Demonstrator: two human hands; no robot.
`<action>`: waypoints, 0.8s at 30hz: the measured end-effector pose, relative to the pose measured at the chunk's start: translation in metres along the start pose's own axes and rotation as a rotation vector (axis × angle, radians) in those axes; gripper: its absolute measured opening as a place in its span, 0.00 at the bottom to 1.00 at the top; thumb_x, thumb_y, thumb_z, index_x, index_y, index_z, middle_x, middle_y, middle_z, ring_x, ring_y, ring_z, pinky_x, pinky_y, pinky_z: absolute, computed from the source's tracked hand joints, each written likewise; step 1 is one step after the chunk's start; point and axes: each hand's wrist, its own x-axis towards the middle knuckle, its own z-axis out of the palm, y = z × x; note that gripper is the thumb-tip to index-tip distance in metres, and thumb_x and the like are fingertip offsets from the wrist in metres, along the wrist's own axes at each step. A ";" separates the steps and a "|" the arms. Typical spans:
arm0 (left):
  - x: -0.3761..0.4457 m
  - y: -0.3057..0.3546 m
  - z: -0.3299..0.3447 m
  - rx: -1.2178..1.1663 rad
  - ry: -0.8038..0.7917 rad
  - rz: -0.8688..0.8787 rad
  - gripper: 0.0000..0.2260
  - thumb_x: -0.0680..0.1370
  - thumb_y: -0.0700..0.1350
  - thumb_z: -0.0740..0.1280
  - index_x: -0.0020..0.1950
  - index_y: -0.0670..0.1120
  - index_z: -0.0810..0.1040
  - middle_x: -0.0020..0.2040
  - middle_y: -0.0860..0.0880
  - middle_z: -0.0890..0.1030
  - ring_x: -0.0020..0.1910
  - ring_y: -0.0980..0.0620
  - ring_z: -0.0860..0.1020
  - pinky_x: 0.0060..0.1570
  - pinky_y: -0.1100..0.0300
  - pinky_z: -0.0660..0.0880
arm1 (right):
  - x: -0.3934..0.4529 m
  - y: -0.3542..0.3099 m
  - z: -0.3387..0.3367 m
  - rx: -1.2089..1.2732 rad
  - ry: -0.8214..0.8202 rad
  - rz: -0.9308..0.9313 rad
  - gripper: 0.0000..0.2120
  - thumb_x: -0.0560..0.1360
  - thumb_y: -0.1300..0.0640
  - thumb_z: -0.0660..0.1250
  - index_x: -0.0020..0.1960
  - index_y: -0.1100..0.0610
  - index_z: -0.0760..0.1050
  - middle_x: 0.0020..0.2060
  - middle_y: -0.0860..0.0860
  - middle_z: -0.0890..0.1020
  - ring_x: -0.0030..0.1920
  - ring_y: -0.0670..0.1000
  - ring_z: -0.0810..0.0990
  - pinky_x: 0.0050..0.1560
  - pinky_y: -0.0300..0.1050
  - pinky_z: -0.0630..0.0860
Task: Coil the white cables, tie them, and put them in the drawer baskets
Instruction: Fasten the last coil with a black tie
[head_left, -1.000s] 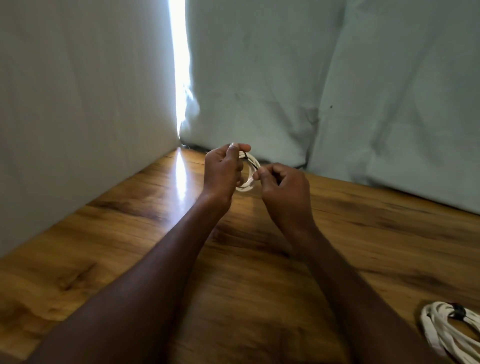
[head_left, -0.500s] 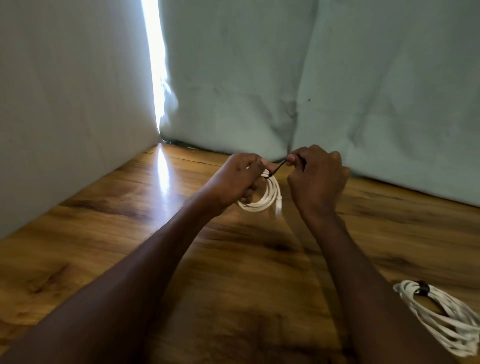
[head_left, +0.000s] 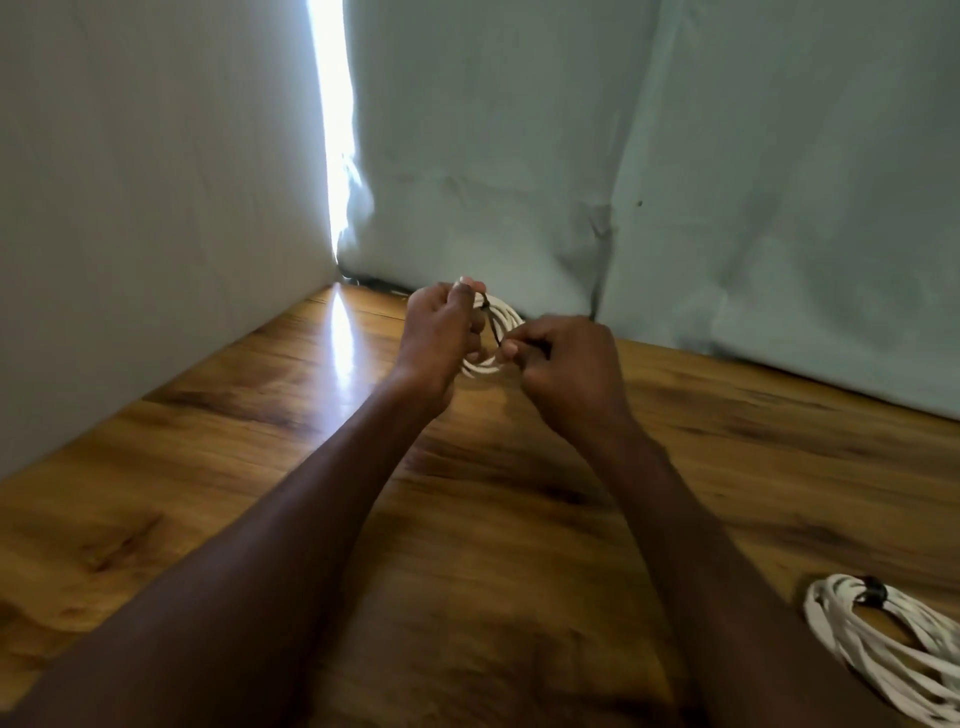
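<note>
Above wood table (head_left: 260, 467): L hand (head_left: 436, 338) fingers round white coil (head_left: 506, 317), R hand (head_left: 566, 364) fingers pinching dark tie (head_left: 492, 325).

Dim scene. Light enters through blown-out vertical gap (head_left: 332, 130) between cloth backdrops (head_left: 727, 182). Below gap, glare streak on wooden table (head_left: 260, 441). Forearms dark, nearest camera soft. Slight motion blur at hands (head_left: 566, 364). Wide-angle bending toward frame edges, far from gap.
</note>
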 end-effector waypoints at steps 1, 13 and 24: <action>0.001 0.000 -0.001 -0.016 0.016 0.003 0.10 0.87 0.44 0.60 0.51 0.40 0.74 0.27 0.52 0.68 0.24 0.55 0.63 0.24 0.62 0.62 | -0.002 -0.003 0.005 0.014 -0.035 0.048 0.06 0.75 0.58 0.72 0.44 0.53 0.88 0.34 0.47 0.85 0.34 0.47 0.80 0.38 0.47 0.75; -0.001 0.000 -0.004 0.114 0.157 0.079 0.11 0.86 0.43 0.61 0.44 0.44 0.73 0.30 0.47 0.70 0.20 0.57 0.68 0.22 0.64 0.66 | 0.002 -0.014 -0.003 0.031 -0.079 0.037 0.06 0.78 0.52 0.73 0.50 0.53 0.87 0.33 0.44 0.83 0.30 0.40 0.76 0.32 0.35 0.67; -0.010 -0.004 0.001 0.482 -0.097 0.363 0.09 0.83 0.46 0.66 0.43 0.49 0.78 0.30 0.58 0.77 0.28 0.59 0.73 0.29 0.61 0.68 | 0.011 -0.001 -0.031 -0.151 0.236 0.150 0.08 0.79 0.50 0.69 0.49 0.47 0.87 0.44 0.45 0.88 0.44 0.48 0.84 0.46 0.46 0.80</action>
